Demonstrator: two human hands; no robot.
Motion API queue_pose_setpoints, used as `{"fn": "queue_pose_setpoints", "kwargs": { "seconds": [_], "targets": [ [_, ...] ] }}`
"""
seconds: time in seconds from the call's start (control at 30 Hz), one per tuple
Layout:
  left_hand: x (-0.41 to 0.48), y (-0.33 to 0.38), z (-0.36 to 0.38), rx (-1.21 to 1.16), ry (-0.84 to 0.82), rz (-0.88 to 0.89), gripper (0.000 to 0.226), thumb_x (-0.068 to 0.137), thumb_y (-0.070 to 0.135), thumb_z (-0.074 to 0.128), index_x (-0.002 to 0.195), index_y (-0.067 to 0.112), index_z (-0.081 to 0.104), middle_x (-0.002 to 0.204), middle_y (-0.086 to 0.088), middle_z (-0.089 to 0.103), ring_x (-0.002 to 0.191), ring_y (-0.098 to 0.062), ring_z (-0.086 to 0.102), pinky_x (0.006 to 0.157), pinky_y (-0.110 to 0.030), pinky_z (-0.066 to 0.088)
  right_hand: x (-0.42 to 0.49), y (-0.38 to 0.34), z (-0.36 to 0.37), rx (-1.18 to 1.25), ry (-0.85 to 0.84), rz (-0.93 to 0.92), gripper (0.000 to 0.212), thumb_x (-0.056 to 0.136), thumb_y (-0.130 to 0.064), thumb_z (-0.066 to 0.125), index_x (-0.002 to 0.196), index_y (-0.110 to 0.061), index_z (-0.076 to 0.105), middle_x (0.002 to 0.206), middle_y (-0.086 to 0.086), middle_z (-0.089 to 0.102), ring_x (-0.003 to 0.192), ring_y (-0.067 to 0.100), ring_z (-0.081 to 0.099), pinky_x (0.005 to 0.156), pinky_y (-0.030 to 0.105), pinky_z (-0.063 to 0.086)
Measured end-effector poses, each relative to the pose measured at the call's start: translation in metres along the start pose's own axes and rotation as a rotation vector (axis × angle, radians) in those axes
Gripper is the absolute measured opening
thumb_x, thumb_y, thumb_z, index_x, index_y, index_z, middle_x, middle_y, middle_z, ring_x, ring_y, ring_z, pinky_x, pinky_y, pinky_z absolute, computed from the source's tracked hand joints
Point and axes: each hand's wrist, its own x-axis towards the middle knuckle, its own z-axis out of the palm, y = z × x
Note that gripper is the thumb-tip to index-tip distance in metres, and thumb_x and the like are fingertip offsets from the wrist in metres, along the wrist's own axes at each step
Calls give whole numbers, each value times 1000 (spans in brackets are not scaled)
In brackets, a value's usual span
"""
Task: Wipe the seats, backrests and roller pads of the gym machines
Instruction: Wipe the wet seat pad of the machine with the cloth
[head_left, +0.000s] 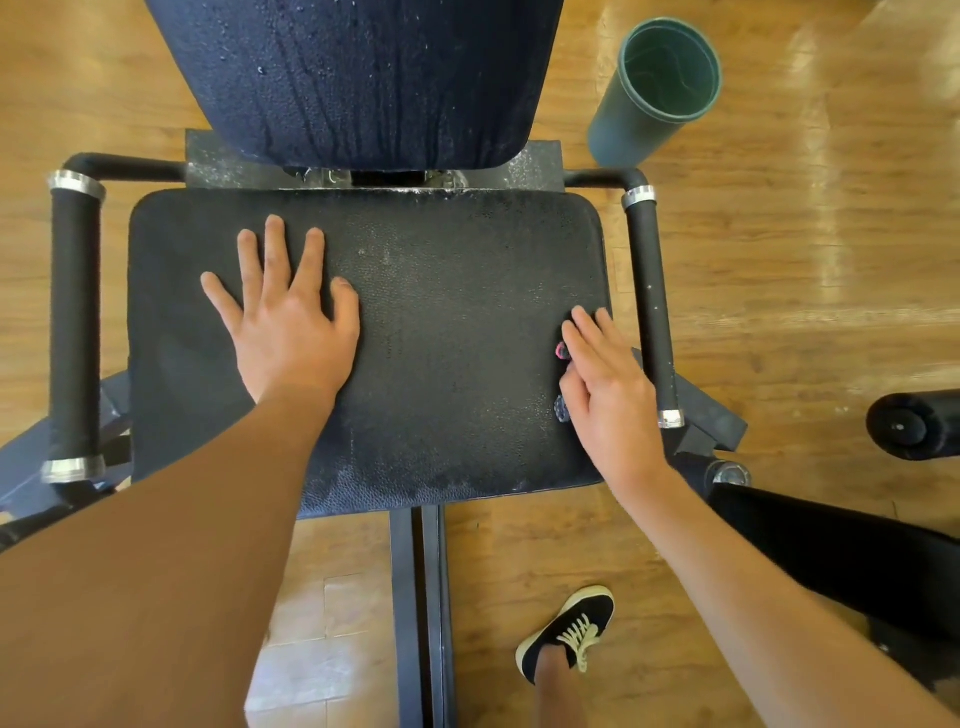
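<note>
The black seat pad (447, 332) of a gym machine fills the middle of the view, with pale streaks and droplets on it. My left hand (283, 317) lies flat on the seat's left half with its fingers spread. At the seat's right edge my right hand (608, 384) presses down with straight fingers on a small dark thing with pink spots (562, 351), which is mostly hidden under the palm. The dark blue backrest (358, 78) rises behind the seat and is beaded with droplets.
Black padded handles flank the seat on the left (75, 332) and on the right (652, 312). A green cylindrical bin (654, 93) stands on the wooden floor at the back right. A black roller pad (914, 426) sticks in from the right. My shoe (569, 631) is beside the frame bar (423, 613).
</note>
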Motion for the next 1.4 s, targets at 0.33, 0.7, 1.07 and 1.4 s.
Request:
{"fn": "queue_pose_setpoints", "kwargs": {
  "seconds": [0.33, 0.7, 1.07, 1.4],
  "targets": [
    [0, 1, 0, 7, -5, -4, 56, 104, 41, 28, 157, 27, 36, 170, -6, 19, 157, -29, 8, 123, -64, 1, 22, 1, 2, -17, -40, -11, 40, 97, 0, 60, 137, 3, 59, 151, 15, 52, 148, 38, 36, 110, 36, 34],
    [2, 0, 1, -1, -6, 1, 55, 104, 41, 28, 157, 27, 36, 170, -6, 20, 157, -30, 8, 123, -64, 2, -40, -3, -2, -19, -32, -25, 40, 104, -12, 45, 139, 1, 58, 149, 15, 54, 144, 37, 44, 117, 56, 38],
    [1, 0, 0, -6, -4, 5, 56, 104, 42, 27, 157, 27, 37, 170, -7, 20, 157, -30, 9, 123, -65, 2, -48, -7, -2, -5, -13, 15, 41, 100, -8, 54, 140, 1, 58, 152, 14, 51, 147, 33, 38, 117, 49, 40],
    [1, 1, 0, -17, 16, 12, 54, 105, 39, 30, 156, 24, 39, 168, -9, 23, 157, -32, 11, 122, -66, 4, -73, 6, -9, 41, -59, -117, 42, 102, -16, 47, 138, 3, 59, 149, 15, 52, 144, 34, 44, 110, 56, 46]
  ]
}}
